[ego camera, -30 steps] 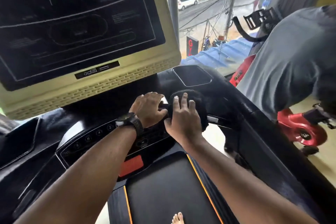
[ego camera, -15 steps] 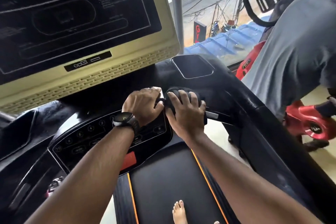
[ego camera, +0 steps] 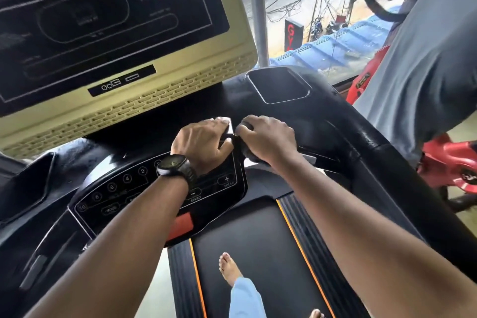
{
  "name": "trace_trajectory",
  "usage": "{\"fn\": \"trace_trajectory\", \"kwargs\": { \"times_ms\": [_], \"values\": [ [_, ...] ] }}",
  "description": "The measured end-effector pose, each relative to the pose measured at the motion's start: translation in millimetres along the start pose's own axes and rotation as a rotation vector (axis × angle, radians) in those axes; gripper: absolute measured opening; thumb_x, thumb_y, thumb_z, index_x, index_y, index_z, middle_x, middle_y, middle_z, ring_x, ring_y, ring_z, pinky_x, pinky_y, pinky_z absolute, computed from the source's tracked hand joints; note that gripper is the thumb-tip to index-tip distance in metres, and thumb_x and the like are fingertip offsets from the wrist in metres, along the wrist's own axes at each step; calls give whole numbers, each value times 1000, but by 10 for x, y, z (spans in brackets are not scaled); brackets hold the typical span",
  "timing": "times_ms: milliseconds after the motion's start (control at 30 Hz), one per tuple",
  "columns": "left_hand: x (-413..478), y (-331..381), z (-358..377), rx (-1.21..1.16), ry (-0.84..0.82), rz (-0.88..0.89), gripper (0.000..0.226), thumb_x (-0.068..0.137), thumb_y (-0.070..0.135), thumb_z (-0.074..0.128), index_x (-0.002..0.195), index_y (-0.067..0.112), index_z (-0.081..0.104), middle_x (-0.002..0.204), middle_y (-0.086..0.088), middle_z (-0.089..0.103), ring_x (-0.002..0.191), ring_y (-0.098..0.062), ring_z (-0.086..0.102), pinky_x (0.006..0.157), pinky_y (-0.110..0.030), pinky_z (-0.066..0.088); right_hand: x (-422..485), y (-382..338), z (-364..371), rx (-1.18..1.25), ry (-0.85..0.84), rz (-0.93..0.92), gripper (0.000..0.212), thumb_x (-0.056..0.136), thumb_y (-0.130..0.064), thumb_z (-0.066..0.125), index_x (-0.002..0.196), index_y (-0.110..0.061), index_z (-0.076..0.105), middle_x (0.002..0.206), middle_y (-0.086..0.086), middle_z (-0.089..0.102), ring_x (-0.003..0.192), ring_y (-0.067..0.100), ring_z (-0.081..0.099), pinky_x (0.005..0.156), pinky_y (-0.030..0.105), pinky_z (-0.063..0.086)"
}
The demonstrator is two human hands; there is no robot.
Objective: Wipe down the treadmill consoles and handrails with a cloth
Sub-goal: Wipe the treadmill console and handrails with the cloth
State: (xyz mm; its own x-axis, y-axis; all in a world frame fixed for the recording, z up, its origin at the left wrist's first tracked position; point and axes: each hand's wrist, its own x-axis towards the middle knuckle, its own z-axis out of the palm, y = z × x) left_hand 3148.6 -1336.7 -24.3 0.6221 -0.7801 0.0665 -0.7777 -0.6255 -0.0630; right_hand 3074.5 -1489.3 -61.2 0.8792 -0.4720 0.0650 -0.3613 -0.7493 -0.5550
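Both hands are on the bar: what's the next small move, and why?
Probably slide the right hand with the cloth rightward along the bar: the left hand blocks the other way, and bare metal shows just right of the cloth.

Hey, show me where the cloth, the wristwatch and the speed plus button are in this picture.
cloth [ego camera: 246,153]: head view, on its dark bunched lower edge.
wristwatch [ego camera: 172,165]: head view, on the round dial.
speed plus button [ego camera: 226,178]: head view, on the plus sign.

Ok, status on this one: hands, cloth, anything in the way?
Left hand grips handlebar. Right hand grips dark cloth wrapped on it. Grey-shirted person at right, clear of hands.
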Motion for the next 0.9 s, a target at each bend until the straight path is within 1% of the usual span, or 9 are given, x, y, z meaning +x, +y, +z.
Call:
{"fn": "trace_trajectory", "kwargs": {
  "times_ms": [133, 200, 333, 467, 567, 667, 700, 800, 900],
  "values": [
    [-4, 9, -17, 3, -15, -7, 61, 86, 50, 27, 125, 17, 61, 123, -4, 68, 111, -23, 65, 88, -40, 54, -477, 23, 250, -245, 289, -12, 41, 90, -52, 47, 116, -29, 67, 111, -3, 68, 109, 28, 61, 92, 52, 43],
    [-3, 4, -15, 5, -18, -8, 60, 87, 50, 26, 123, 17, 61, 122, -4, 69, 111, -23, 65, 88, -41, 54, -389, -2, 226, -225, 274, -28, 39, 87, -53, 47, 111, -31, 69, 108, -3, 69, 106, 28, 63, 92, 51, 42],
    [-7, 8, -23, -5, -23, -5, 59, 87, 50, 26, 121, 16, 61, 120, -4, 69, 111, -24, 65, 87, -42, 54, 8, 17, -38, 24, 11, 45, 33, 89, -54, 47, 104, -35, 71, 104, -2, 71, 103, 29, 64, 84, 41, 43],
    [-2, 4, -31, -1, -43, -5, 59, 86, 50, 26, 121, 17, 61, 120, -4, 69, 109, -23, 66, 86, -42, 55, -442, 50, 245, -191, 337, 2, 38, 88, -50, 51, 116, -30, 68, 110, -3, 69, 108, 28, 62, 91, 50, 42],
    [-5, -6, -10, -1, -27, -8, 56, 87, 49, 28, 119, 17, 61, 117, -4, 70, 108, -24, 66, 86, -41, 55, -376, 68, 215, -199, 306, -63, 41, 86, -54, 48, 115, -34, 68, 110, -5, 68, 107, 28, 62, 91, 49, 41],
    [0, -9, -13, 1, -32, -10, 55, 86, 50, 29, 119, 19, 60, 117, -4, 70, 107, -24, 66, 85, -41, 54, -74, 84, -30, -23, 56, -32, 39, 87, -57, 43, 112, -41, 67, 110, -6, 69, 106, 26, 63, 88, 42, 44],
    [-9, -2, -16, -4, -37, -13, 56, 86, 50, 29, 119, 19, 60, 117, -3, 70, 107, -24, 66, 85, -41, 54, -73, 93, -21, 18, 43, -25, 38, 88, -57, 43, 113, -42, 67, 111, -6, 69, 107, 26, 63, 88, 41, 45],
    [-14, 2, -23, -6, -40, -11, 57, 86, 50, 28, 121, 20, 60, 120, -2, 69, 109, -23, 66, 87, -41, 54, -409, 116, 171, -173, 282, -13, 43, 89, -55, 44, 119, -35, 66, 115, -5, 68, 110, 26, 61, 92, 48, 42],
    [-17, -10, 0, 0, -23, -12, 55, 87, 50, 28, 121, 20, 60, 120, -2, 69, 108, -23, 66, 86, -40, 54, -449, 113, 182, -239, 277, -59, 40, 88, -54, 46, 116, -33, 67, 114, -4, 68, 109, 28, 62, 91, 49, 41]
  ]
}}
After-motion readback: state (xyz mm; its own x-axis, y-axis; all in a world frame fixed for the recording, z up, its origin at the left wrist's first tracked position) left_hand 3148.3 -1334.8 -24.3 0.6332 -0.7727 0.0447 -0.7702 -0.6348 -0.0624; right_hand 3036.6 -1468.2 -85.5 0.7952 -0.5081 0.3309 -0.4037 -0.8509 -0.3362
